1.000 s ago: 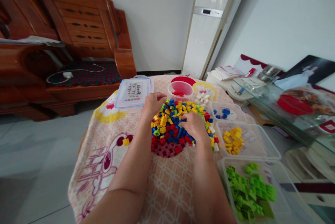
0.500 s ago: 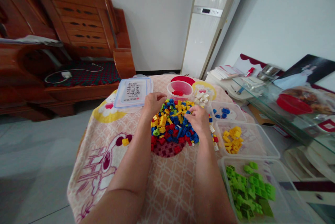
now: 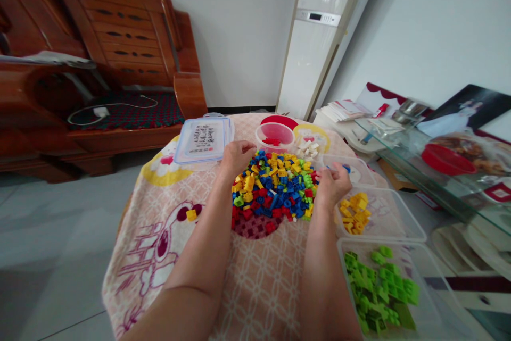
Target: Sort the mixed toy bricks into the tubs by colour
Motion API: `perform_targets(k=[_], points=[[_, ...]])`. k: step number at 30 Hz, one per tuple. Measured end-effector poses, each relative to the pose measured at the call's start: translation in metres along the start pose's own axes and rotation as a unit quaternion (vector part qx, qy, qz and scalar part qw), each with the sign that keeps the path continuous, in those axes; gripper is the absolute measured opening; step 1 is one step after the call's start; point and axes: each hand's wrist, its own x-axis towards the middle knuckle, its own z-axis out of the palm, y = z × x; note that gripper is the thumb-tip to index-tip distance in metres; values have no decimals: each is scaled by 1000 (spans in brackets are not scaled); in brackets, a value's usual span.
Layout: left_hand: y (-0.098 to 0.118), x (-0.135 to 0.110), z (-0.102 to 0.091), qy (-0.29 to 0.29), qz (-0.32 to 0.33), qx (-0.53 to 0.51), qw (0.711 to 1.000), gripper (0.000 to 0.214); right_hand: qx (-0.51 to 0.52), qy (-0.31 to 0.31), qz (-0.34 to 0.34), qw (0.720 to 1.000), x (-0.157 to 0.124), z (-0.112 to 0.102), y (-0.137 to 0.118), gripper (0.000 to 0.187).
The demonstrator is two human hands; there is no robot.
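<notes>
A mixed heap of toy building bricks (image 3: 275, 184) in blue, yellow, red and green lies on the table. At its far left edge is my left hand (image 3: 238, 156), with fingers bent and drawn together; whatever they hold is hidden. My right hand (image 3: 334, 185) reaches over the near left part of a small clear box (image 3: 365, 171) with blue bricks inside. Its fingers are closed, and I cannot make out what is between them. Beyond the heap stand a round clear tub (image 3: 275, 131) with red bricks and a loose group of white bricks (image 3: 308, 148).
Nearer on the right are a clear box of yellow bricks (image 3: 355, 213) and another of green bricks (image 3: 379, 288). A lidded plastic container (image 3: 203, 141) sits at the back left. One yellow brick (image 3: 191, 215) lies apart on the tablecloth (image 3: 259, 288). A glass shelf (image 3: 431, 176) borders the right.
My right hand has moved right, from above the brick heap to over the small box of blue bricks. My left hand has stayed almost in place.
</notes>
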Motion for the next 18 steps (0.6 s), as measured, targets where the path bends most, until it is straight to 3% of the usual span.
perform_targets(k=[6, 11, 15, 18], points=[[1, 0, -2, 4, -5, 4, 1000, 30, -137, -177, 1, 975, -4, -4, -22, 38], [-1, 0, -1, 3, -5, 1, 1000, 30, -355, -313, -61, 879, -9, -12, -42, 22], [0, -1, 0, 2, 0, -7, 1000, 30, -479, -356, -109, 795, -16, -11, -51, 15], [2, -1, 0, -1, 1, -7, 1000, 30, -510, -368, -123, 767, -20, -8, -52, 13]])
